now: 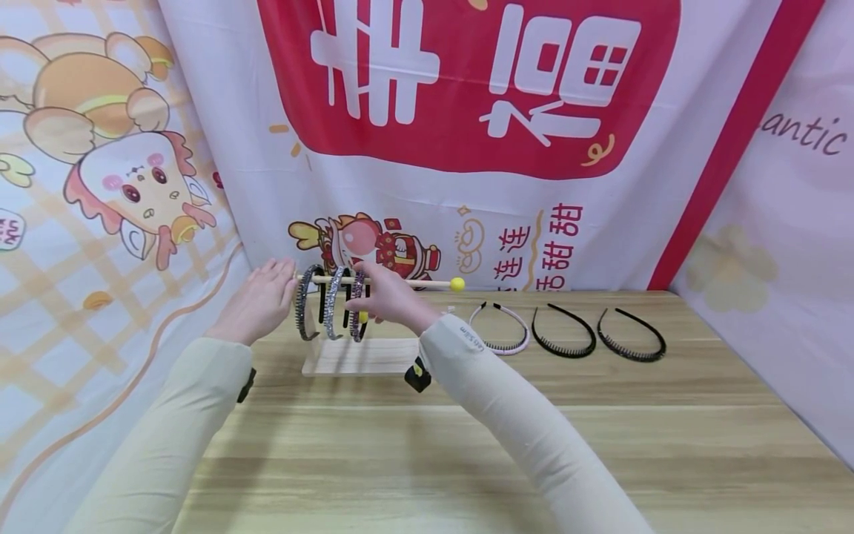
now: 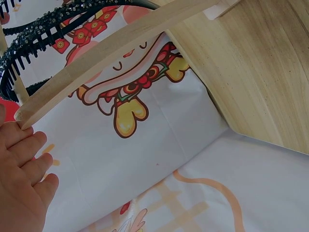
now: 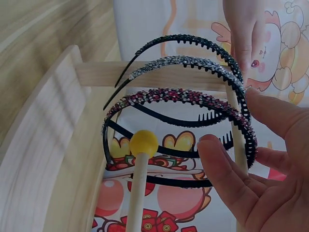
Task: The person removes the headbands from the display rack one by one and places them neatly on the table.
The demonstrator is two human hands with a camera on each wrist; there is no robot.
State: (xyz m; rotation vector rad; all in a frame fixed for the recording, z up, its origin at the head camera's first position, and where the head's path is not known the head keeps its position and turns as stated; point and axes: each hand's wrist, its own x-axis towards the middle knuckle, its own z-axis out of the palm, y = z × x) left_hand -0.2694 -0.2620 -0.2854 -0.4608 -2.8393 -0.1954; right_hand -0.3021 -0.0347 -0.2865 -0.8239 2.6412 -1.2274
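Three sparkly toothed headbands hang from the upper rod of a wooden rack: a dark one [image 3: 188,38], a silver one [image 3: 183,60] and a purple-red one [image 3: 169,95]. My right hand [image 1: 387,297] is at the purple-red headband, nearest the rod's free end. In the right wrist view, its spread thumb and fingers [image 3: 273,113] lie around the top of that band, with a wide gap between them. My left hand [image 1: 263,297] rests its extended fingers against the top of the rack's wooden upright [image 2: 91,63], beside the dark headband.
To the right of the rack base [image 1: 363,356] lie a pink headband [image 1: 517,347] and two black headbands [image 1: 567,351] [image 1: 634,354] on the wooden table [image 1: 467,460]. Yellow balls [image 1: 457,284] [image 3: 144,144] cap the rods. Printed cloth [image 1: 467,178] hangs behind the table.
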